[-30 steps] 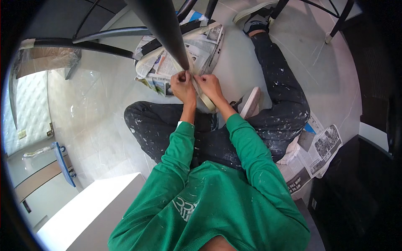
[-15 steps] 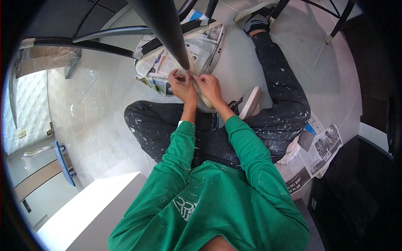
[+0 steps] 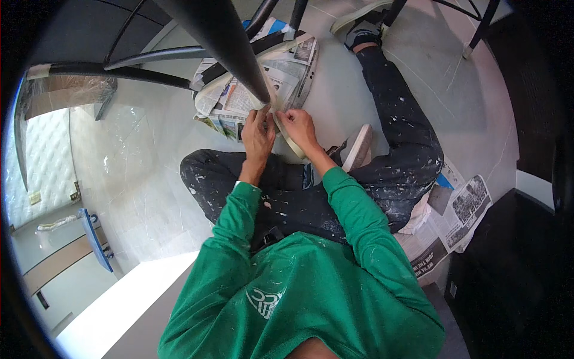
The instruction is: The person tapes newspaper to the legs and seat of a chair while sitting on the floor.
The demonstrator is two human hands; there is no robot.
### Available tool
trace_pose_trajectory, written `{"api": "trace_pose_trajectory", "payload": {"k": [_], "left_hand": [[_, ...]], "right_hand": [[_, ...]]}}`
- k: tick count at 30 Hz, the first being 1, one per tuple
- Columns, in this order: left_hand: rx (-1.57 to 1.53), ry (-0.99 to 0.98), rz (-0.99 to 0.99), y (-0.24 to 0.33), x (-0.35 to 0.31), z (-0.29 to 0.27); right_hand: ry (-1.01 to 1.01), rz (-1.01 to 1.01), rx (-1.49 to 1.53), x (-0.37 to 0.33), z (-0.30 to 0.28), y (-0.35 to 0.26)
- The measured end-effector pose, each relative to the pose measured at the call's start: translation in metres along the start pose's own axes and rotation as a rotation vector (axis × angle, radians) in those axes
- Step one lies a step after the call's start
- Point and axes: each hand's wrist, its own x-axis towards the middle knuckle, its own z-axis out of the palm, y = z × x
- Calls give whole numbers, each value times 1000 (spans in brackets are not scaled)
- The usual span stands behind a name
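Note:
A thick black metal chair leg (image 3: 224,45) slants down toward me, its tip between my two hands. My left hand (image 3: 258,139) is just below the tip, fingers curled together with the fingertips against its end; what they pinch, if anything, is hidden. Beside it, my right hand (image 3: 299,127) is closed in a pinch on a pale strip of masking tape (image 3: 292,142), which hangs in a curve under the palm. Behind the hands lies the chair's seat, wrapped in newspaper (image 3: 281,78) and edged with a black bar.
My paint-spattered legs (image 3: 412,131) are folded around the work. Other taped black legs (image 3: 143,75) reach left. Printed newspaper (image 3: 445,230) lies at right, near a black panel (image 3: 508,257). At left stand a white box (image 3: 137,305), a blue-edged board (image 3: 95,239) and a plastic-wrapped quilted panel (image 3: 45,155).
My left hand has dropped slightly and shifted left, its wrist drawn back from the right one. The right hand stays pinched near the tip. The view has tilted a little.

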Motion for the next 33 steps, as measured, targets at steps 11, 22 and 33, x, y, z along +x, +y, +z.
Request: {"api": "trace_pose_trajectory", "payload": {"k": [11,22,33], "left_hand": [[409,-636,361,-38,36,-49],[506,-665,400,-39,40,-52],[523,-643,401,-36,38,-51]], "right_hand": [[-74,77,-12,-3,0,0],[-219,174,115,-37,-1,24],[-308,260,-100,-12,4,37]]}}
